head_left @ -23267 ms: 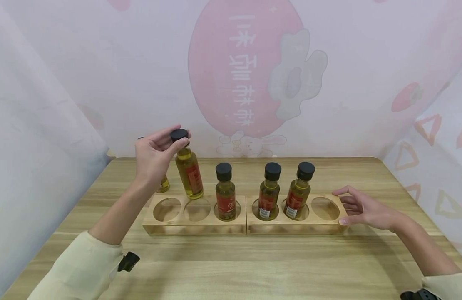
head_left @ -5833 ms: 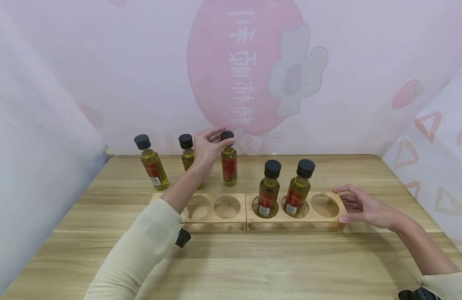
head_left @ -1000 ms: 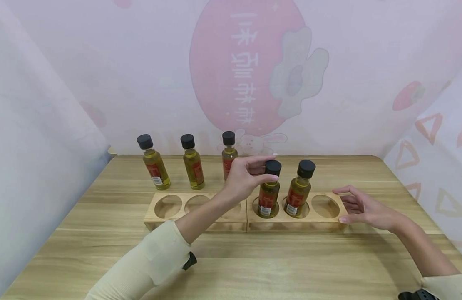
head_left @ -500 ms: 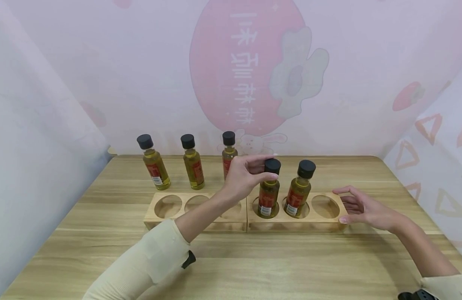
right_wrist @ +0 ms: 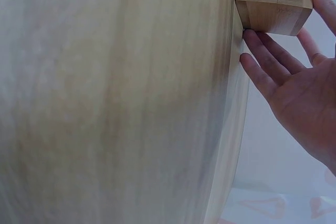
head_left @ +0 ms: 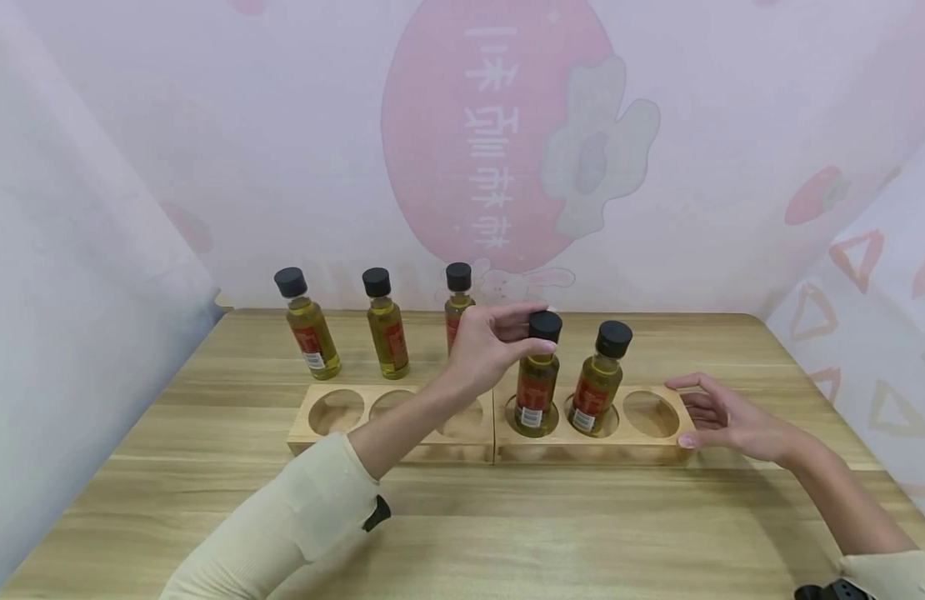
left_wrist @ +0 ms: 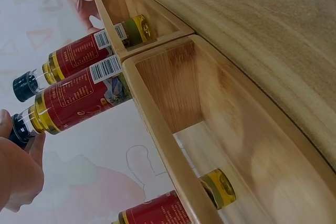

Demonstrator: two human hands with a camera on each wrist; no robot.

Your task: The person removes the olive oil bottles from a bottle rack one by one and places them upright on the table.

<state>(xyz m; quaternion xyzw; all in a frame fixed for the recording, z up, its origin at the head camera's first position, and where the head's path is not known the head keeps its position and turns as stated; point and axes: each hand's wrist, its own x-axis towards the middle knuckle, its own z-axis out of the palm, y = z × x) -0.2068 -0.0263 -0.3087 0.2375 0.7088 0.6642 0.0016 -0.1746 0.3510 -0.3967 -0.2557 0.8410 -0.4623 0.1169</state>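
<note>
My left hand (head_left: 483, 346) pinches the black cap of an oil bottle (head_left: 533, 396) with a red label. The bottle stands upright, raised a little in the left hole of the right-hand wooden rack (head_left: 597, 452); in the left wrist view its base no longer shows below the rack's top. Beside it, a second oil bottle (head_left: 593, 396) sits in the middle hole, its base visible inside the rack in that view. At the rack's far right end, my right hand (head_left: 732, 421) grips the end, thumb on the front corner and forefinger at the back.
A left-hand rack (head_left: 335, 440) with round holes abuts the right one; my left forearm crosses over it. Behind it stand three more bottles: one at far left (head_left: 311, 342), one in the middle (head_left: 388, 337), one (head_left: 457, 312) partly hidden by my left hand. A curtain hangs behind.
Earlier, three bottles moved from the left-hand rack to the table behind it. Since half a second ago, my left hand has raised the gripped bottle slightly. My right hand keeps its place.
</note>
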